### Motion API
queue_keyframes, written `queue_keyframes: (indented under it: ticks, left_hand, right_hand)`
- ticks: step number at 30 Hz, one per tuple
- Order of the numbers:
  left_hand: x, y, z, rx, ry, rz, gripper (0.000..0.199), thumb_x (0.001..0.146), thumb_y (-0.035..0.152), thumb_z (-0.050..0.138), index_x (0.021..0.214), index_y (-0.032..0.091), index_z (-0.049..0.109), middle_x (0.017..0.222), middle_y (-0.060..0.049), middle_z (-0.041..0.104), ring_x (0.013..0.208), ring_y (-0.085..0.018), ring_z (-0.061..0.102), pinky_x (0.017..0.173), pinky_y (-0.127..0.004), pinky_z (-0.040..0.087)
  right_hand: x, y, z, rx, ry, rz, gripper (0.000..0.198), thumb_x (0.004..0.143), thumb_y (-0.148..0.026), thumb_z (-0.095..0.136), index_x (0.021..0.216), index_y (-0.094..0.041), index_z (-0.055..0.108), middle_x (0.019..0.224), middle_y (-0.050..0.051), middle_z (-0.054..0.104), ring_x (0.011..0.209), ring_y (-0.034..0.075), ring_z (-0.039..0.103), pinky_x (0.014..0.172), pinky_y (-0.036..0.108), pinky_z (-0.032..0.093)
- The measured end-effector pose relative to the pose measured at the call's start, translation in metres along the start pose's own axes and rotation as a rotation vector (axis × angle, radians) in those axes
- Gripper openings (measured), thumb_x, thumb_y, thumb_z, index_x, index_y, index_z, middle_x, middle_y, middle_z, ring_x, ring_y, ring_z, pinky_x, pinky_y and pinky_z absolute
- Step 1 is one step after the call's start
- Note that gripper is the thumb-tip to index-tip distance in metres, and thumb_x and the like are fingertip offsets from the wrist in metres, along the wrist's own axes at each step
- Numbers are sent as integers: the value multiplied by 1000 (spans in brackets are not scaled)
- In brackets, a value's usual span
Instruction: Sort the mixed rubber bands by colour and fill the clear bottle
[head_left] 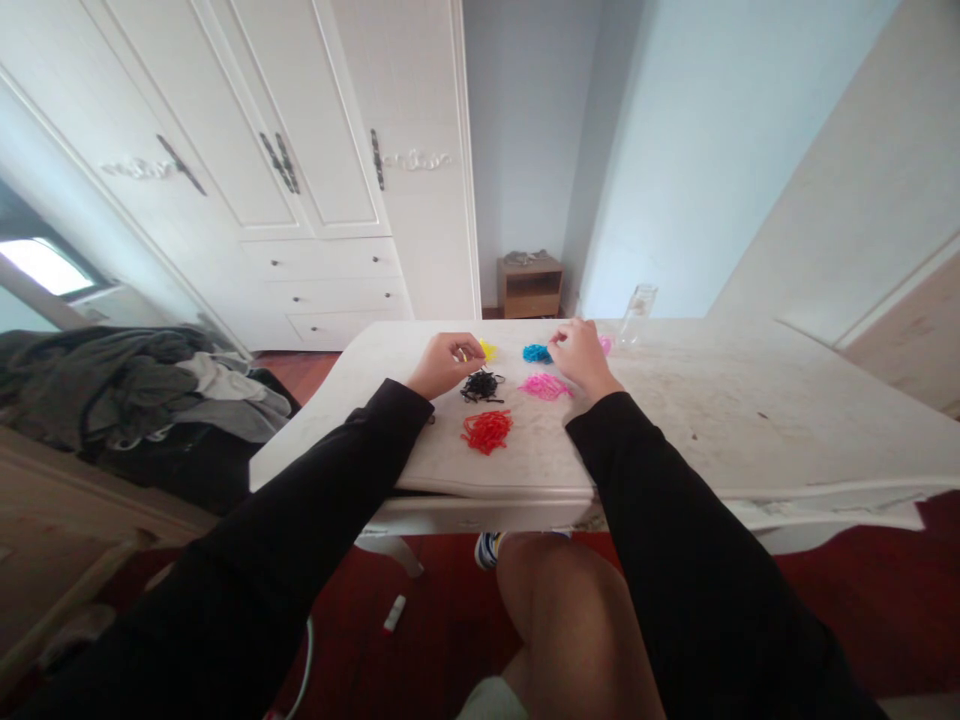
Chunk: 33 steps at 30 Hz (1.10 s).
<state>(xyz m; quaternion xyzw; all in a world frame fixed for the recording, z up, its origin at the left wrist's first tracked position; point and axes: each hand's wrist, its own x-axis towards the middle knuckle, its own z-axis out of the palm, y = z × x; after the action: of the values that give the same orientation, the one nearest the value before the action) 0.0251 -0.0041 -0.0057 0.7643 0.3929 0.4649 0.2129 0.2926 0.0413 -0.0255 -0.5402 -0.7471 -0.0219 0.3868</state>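
My left hand (448, 363) is pinched at the edge of the black pile (482, 387), beside the yellow pile (488, 350). Over by the blue pile (536, 353), my right hand (581, 352) has its thumb and fingers together. Anything in either pinch is too small to make out. The piles are of thin strands that look like rubber bands. A pink pile (545, 387) lies below my right hand, and a red pile (487, 431) is nearest me. Another pink bit (605, 345) shows partly behind my right hand.
A clear glass bottle (637, 312) stands towards the back of the white table (720, 400), right of my hand. Dark and grey clothes (127, 390) are heaped at the left. Behind are a white wardrobe (330, 190) and a small wooden cabinet (531, 290).
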Motion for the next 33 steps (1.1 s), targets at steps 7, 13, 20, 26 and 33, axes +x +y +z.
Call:
queue_keyframes:
  ticks: [7, 13, 20, 26, 33]
  left_hand:
    - [-1, 0, 0, -14, 28, -23, 2, 68, 20, 73, 68, 17, 72, 65, -3, 72, 60, -13, 62, 60, -25, 46]
    - [0, -3, 0, -18, 19, -43, 5, 64, 15, 67, 64, 18, 71, 62, -2, 70, 59, -14, 62, 62, -27, 48]
    - [-1, -8, 3, -167, 7, -104, 11, 61, 12, 61, 66, 18, 68, 58, -1, 69, 54, -14, 64, 56, -26, 49]
    - [0, -5, 2, -105, 26, -73, 9, 63, 12, 65, 67, 17, 70, 62, -2, 70, 57, -13, 63, 60, -26, 50]
    - [-17, 18, -9, -206, -54, -35, 16, 70, 28, 82, 76, 18, 72, 71, -5, 73, 64, -15, 66, 64, -28, 52]
  right_hand:
    - [0, 0, 1, 10, -4, 2, 16, 83, -14, 57, 70, -21, 62, 93, 13, 59, 104, 30, 52, 101, 46, 45]
    - [-1, -1, 1, 8, 25, -12, 17, 81, -13, 57, 67, -22, 60, 90, 13, 60, 101, 31, 53, 98, 47, 46]
    - [0, 1, 2, 6, 22, -17, 16, 81, -14, 57, 68, -21, 62, 90, 13, 61, 100, 31, 54, 98, 47, 47]
    - [0, 1, 2, 5, 14, -16, 16, 80, -13, 56, 68, -22, 61, 89, 13, 61, 101, 31, 54, 99, 47, 47]
    - [1, 0, 4, 23, 27, -15, 19, 80, -12, 55, 65, -23, 57, 85, 11, 61, 99, 30, 54, 99, 48, 47]
